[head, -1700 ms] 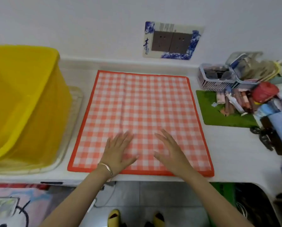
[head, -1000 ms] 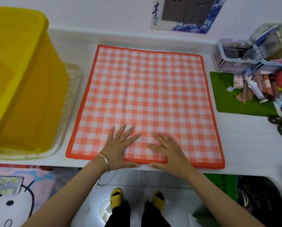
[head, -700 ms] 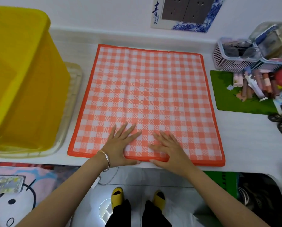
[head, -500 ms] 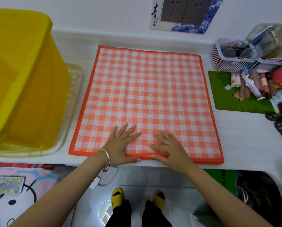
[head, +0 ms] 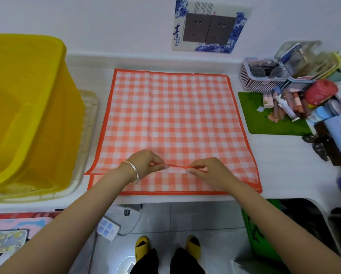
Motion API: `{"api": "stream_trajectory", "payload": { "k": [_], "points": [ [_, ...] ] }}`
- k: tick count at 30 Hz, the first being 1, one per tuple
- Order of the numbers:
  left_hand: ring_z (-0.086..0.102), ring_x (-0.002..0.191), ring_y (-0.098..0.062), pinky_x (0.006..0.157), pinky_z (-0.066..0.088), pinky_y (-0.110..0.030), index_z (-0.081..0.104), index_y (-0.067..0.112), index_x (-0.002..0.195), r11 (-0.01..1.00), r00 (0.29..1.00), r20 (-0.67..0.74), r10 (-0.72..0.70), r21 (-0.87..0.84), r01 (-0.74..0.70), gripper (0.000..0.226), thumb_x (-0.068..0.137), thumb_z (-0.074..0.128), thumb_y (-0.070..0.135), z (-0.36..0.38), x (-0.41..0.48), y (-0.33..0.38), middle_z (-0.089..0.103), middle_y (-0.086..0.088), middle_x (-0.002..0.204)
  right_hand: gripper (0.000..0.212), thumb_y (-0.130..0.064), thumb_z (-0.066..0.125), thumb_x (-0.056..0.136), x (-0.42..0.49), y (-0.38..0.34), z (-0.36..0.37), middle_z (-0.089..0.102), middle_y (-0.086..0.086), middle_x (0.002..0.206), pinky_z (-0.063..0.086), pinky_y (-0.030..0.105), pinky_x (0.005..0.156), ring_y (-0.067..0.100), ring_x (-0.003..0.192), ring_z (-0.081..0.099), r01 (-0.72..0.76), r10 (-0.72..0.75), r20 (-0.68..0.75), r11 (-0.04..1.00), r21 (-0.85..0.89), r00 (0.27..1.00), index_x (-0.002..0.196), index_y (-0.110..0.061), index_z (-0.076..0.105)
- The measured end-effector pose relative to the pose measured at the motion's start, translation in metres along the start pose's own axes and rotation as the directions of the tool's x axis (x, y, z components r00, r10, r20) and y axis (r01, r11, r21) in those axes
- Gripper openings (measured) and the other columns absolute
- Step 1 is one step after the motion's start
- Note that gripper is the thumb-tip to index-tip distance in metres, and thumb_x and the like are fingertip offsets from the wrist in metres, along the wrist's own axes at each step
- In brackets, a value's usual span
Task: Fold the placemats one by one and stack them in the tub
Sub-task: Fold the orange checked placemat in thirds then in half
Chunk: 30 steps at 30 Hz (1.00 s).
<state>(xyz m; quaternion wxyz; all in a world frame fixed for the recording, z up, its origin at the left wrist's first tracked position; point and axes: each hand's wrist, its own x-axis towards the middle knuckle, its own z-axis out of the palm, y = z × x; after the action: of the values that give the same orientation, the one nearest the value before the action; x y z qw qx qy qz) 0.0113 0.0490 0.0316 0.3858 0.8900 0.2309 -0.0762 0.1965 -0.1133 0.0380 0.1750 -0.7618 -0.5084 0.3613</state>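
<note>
An orange-and-white checked placemat (head: 171, 115) with an orange border lies on top of a pile on the white counter. Its near edge is lifted off the one below. My left hand (head: 145, 163) and my right hand (head: 207, 169) each pinch that near edge, close together near its middle. A second checked placemat (head: 165, 184) of the same kind shows underneath along the front of the counter. The big yellow tub (head: 27, 107) stands to the left of the placemats, on a clear tray.
A clear plastic tray (head: 88, 123) lies under the tub. At the right are a green mat (head: 264, 119), a white basket (head: 262, 78) and several bottles and tubes. The counter's front edge runs just below the placemats. A wall socket (head: 209, 28) is behind.
Both hands lay flat on the placemat near its front edge. Now they pinch the top placemat's near edge and have lifted it back, baring the one beneath.
</note>
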Motion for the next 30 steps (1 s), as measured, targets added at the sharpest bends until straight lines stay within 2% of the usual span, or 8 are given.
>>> {"api": "stream_trajectory", "payload": {
  "k": [3,7,11,15,18,22,25,30],
  "points": [
    [0.066,0.089,-0.013,0.086,0.05,-0.031,0.074,0.015,0.096,0.999,1.0,0.017,0.016,0.036,-0.017,0.032,0.09,0.054,0.039,-0.021,0.006,0.007,0.072,0.002,0.1,0.032,-0.046,0.055,0.088,-0.001,-0.014,-0.021,0.072,-0.001,0.093,0.054,0.03,0.084,0.017,0.086,0.066,-0.022,0.022,-0.034,1.0,-0.001,0.999,0.099,-0.021,0.072],
    [0.066,0.085,-0.017,0.085,0.051,-0.037,0.074,0.014,0.093,0.997,0.997,-0.037,0.067,0.049,-0.065,0.033,0.09,0.054,0.04,-0.057,0.013,0.016,0.072,-0.001,0.094,0.022,-0.039,0.059,0.089,0.003,-0.03,-0.052,0.066,-0.016,0.079,0.041,0.014,0.066,0.003,0.071,0.06,-0.025,0.021,-0.096,0.999,-0.041,0.995,0.1,-0.024,0.071],
    [0.059,0.073,-0.014,0.084,0.052,-0.039,0.071,0.016,0.084,0.991,0.994,-0.078,0.076,0.119,-0.067,0.036,0.089,0.052,0.046,-0.092,0.021,0.02,0.065,0.006,0.08,0.015,-0.034,0.064,0.087,0.017,-0.044,-0.082,0.067,-0.015,0.081,0.043,0.021,0.073,0.006,0.077,0.061,0.024,-0.029,-0.191,0.999,-0.029,0.981,0.094,-0.024,0.072],
    [0.064,0.08,-0.015,0.08,0.052,-0.032,0.073,0.02,0.095,0.986,0.988,-0.148,0.053,0.164,-0.029,0.023,0.088,0.059,0.038,-0.123,0.033,0.024,0.071,0.004,0.088,0.011,-0.03,0.068,0.084,0.045,-0.056,-0.115,0.064,-0.017,0.081,0.045,0.023,0.082,0.004,0.082,0.06,0.071,-0.08,-0.235,0.996,-0.046,0.969,0.091,-0.023,0.073],
    [0.061,0.076,-0.017,0.074,0.051,-0.031,0.071,0.023,0.088,0.971,0.975,-0.221,-0.006,0.231,0.058,0.021,0.087,0.061,0.041,-0.139,0.048,0.018,0.068,0.004,0.081,0.004,-0.029,0.069,0.083,0.075,-0.055,-0.133,0.063,-0.019,0.08,0.044,0.021,0.08,-0.003,0.079,0.058,0.083,-0.097,-0.239,0.994,-0.065,0.966,0.085,-0.026,0.071],
    [0.056,0.078,-0.019,0.068,0.042,-0.025,0.065,0.021,0.087,0.948,0.935,-0.342,-0.092,0.257,0.187,0.022,0.086,0.06,0.043,-0.145,0.074,0.005,0.061,0.004,0.076,0.006,-0.03,0.069,0.083,0.119,-0.045,-0.145,0.065,-0.013,0.083,0.045,0.024,0.08,0.005,0.082,0.06,0.095,-0.107,-0.233,0.994,-0.062,0.967,0.086,-0.024,0.071],
    [0.059,0.089,-0.023,0.074,0.039,-0.026,0.065,0.02,0.102,0.932,0.911,-0.399,-0.102,0.281,0.227,0.027,0.088,0.058,0.043,-0.14,0.099,-0.004,0.064,0.001,0.088,0.01,-0.028,0.068,0.084,0.148,-0.032,-0.147,0.065,-0.011,0.086,0.045,0.024,0.083,0.008,0.084,0.06,0.078,-0.08,-0.222,0.997,-0.02,0.972,0.091,-0.021,0.072],
    [0.056,0.104,-0.023,0.086,0.034,-0.03,0.061,0.022,0.112,0.868,0.877,-0.463,-0.129,0.375,0.325,0.033,0.089,0.054,0.045,-0.13,0.134,-0.024,0.067,0.0,0.104,0.012,-0.026,0.065,0.087,0.183,-0.013,-0.136,0.06,-0.016,0.077,0.038,0.014,0.069,-0.004,0.074,0.053,0.055,-0.051,-0.23,0.998,0.011,0.972,0.09,-0.017,0.071]
  ]
}}
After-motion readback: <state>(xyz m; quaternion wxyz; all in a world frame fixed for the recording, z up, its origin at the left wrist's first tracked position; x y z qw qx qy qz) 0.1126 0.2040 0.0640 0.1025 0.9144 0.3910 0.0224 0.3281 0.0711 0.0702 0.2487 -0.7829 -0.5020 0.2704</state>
